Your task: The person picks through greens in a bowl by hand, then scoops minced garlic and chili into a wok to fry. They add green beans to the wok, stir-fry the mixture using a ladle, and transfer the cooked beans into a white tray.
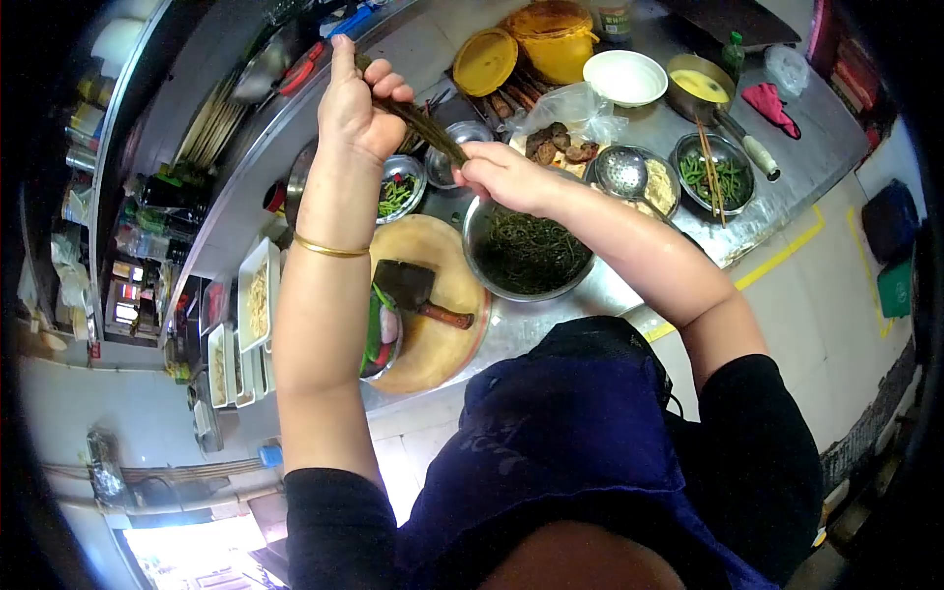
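A dark green bundle of thin strands (428, 125) is stretched between my two hands above the counter. My left hand (362, 103) holds its upper end, thumb pointing up and fingers curled. At the lower end my right hand (500, 175) is closed round it. Below my right hand stands a metal bowl of dark green strands (531, 254). To its left is a round wooden board (433, 246) bearing a cleaver (408, 285) with a wooden handle. A bowl with green and red peppers (379, 334) sits at the board's left edge.
Metal bowls of cut greens (396, 194) and green beans (726, 177), a skimmer (622, 172), a white bowl (625, 78), a pan of yellow liquid (698, 87) and a yellow pot (551, 44) stand around the counter. White trays (258, 295) are at left.
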{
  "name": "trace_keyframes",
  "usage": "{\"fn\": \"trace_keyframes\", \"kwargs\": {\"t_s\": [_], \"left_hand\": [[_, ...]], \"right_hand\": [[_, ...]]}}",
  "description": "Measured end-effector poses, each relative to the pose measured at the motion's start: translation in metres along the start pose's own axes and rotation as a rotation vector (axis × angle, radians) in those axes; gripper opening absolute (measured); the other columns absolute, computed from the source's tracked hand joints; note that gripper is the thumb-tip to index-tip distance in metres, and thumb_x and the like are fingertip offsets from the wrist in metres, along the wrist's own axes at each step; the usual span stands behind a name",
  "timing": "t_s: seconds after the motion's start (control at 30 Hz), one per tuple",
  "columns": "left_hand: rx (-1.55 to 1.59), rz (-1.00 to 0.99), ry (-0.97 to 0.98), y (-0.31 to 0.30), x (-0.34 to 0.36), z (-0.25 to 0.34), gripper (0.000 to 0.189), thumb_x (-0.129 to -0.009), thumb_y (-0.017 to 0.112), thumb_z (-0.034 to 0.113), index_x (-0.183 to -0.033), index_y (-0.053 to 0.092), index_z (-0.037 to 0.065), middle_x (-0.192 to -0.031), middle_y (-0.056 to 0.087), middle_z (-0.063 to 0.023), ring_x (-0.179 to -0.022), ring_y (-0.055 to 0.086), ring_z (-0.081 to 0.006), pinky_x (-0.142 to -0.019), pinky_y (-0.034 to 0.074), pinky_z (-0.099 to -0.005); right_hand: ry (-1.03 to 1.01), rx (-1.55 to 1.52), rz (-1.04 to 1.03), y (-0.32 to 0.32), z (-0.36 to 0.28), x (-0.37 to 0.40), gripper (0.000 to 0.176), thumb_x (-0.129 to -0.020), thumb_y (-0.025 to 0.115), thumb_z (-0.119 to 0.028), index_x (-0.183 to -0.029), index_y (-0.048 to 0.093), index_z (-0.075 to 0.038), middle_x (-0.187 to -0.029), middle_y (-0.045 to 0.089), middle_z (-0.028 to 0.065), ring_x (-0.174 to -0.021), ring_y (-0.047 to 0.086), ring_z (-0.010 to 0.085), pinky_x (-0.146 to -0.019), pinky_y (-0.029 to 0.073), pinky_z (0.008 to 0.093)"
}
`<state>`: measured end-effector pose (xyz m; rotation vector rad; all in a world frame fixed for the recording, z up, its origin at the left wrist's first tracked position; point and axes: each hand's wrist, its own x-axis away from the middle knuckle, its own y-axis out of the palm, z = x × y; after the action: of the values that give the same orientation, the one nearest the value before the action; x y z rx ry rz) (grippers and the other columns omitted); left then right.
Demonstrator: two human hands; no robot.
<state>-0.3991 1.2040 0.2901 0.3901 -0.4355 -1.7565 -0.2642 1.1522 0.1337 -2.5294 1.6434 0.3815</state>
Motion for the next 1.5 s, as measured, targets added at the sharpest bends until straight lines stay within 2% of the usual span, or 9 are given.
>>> {"fn": "trace_keyframes", "kwargs": {"t_s": [0.17, 0.2, 0.37, 0.83, 1.0, 1.03, 1.13, 1.23, 1.5], "left_hand": [[-0.019, 0.034, -0.102, 0.001, 0.023, -0.004, 0.045, -0.095, 0.049, 0.05, -0.077, 0.036, 0.01, -0.058, 0.03, 0.0026, -0.047, 0.024, -0.0089, -0.043, 0.023, -0.0245], [-0.047, 0.102, -0.085, 0.004, 0.027, -0.009, 0.054, -0.092, 0.05, 0.055, -0.06, 0.032, 0.015, -0.055, 0.025, 0.0043, -0.045, 0.022, -0.0086, -0.041, 0.02, -0.0242], [-0.014, 0.142, -0.069, -0.001, 0.039, -0.02, 0.048, -0.094, 0.05, 0.05, -0.067, 0.036, 0.014, -0.056, 0.028, 0.004, -0.045, 0.023, -0.0083, -0.04, 0.02, -0.0245], [0.016, 0.007, 0.014, -0.028, 0.038, 0.009, 0.057, -0.093, 0.042, 0.06, -0.061, 0.033, 0.012, -0.056, 0.024, 0.0044, -0.046, 0.018, -0.0082, -0.042, 0.019, -0.0237], [0.072, 0.044, -0.017, -0.05, 0.025, -0.019, 0.018, -0.094, 0.053, 0.027, -0.084, 0.047, 0.012, -0.058, 0.029, 0.0044, -0.047, 0.026, -0.0081, -0.041, 0.023, -0.0217], [-0.005, -0.019, -0.114, -0.055, 0.027, -0.036, 0.012, -0.091, 0.055, 0.022, -0.089, 0.049, 0.012, -0.059, 0.033, 0.0049, -0.047, 0.029, -0.0068, -0.039, 0.023, -0.0206], [-0.342, -0.057, -0.218, -0.062, 0.036, -0.083, 0.034, -0.089, 0.052, 0.012, -0.123, 0.053, 0.011, -0.061, 0.039, 0.0071, -0.047, 0.033, -0.0022, -0.038, 0.021, -0.0168], [-0.347, -0.308, -0.435, -0.066, 0.043, -0.094, 0.026, -0.09, 0.052, 0.008, -0.116, 0.057, 0.007, -0.069, 0.049, 0.004, -0.049, 0.04, -0.0007, -0.036, 0.022, -0.0155], [-0.323, -0.332, -0.472, -0.073, 0.042, -0.1, 0.013, -0.089, 0.05, 0.012, -0.085, 0.059, 0.004, -0.059, 0.046, 0.0033, -0.046, 0.038, -0.0012, -0.036, 0.022, -0.0158]], "right_hand": [[-0.13, -0.097, 0.3, 0.002, 0.012, 0.002, 0.013, -0.086, 0.046, -0.013, -0.081, 0.055, -0.005, -0.066, 0.048, 0.0006, -0.058, 0.042, 0.0089, -0.053, 0.034, 0.0246], [-0.079, -0.226, 0.344, 0.001, 0.012, 0.004, 0.011, -0.086, 0.046, -0.012, -0.082, 0.053, -0.006, -0.066, 0.046, -0.0013, -0.054, 0.039, 0.0083, -0.049, 0.032, 0.0241], [0.079, -0.766, 0.559, -0.009, 0.029, 0.002, 0.009, -0.087, 0.044, -0.011, -0.078, 0.048, -0.011, -0.061, 0.037, -0.0029, -0.046, 0.028, 0.0072, -0.041, 0.021, 0.0234], [0.331, -0.875, 1.162, -0.055, 0.111, 0.025, 0.018, -0.09, 0.039, -0.02, -0.073, 0.041, -0.015, -0.055, 0.028, -0.0036, -0.043, 0.026, 0.0101, -0.038, 0.022, 0.026], [0.475, -0.22, 0.383, -0.038, 0.062, 0.025, 0.011, -0.083, 0.051, -0.018, -0.073, 0.05, -0.013, -0.058, 0.037, -0.0031, -0.045, 0.028, 0.0087, -0.039, 0.02, 0.0264], [0.521, -0.046, 0.178, -0.045, 0.054, 0.022, 0.015, -0.083, 0.052, -0.021, -0.075, 0.058, -0.009, -0.063, 0.047, -0.0004, -0.052, 0.039, 0.0107, -0.044, 0.031, 0.0283], [0.295, 0.502, -0.07, -0.043, 0.006, 0.013, 0.025, -0.083, 0.051, -0.024, -0.079, 0.064, -0.003, -0.074, 0.061, 0.005, -0.075, 0.056, 0.0169, -0.07, 0.044, 0.0298], [0.133, 0.654, -0.12, -0.052, -0.011, 0.004, 0.025, -0.082, 0.05, -0.025, -0.082, 0.065, -0.005, -0.074, 0.062, 0.0072, -0.072, 0.057, 0.0174, -0.07, 0.046, 0.033], [0.111, 0.464, -0.034, -0.039, -0.049, -0.004, 0.022, -0.086, 0.048, -0.018, -0.079, 0.059, -0.001, -0.068, 0.057, 0.0047, -0.066, 0.054, 0.0146, -0.062, 0.046, 0.0303]]}}
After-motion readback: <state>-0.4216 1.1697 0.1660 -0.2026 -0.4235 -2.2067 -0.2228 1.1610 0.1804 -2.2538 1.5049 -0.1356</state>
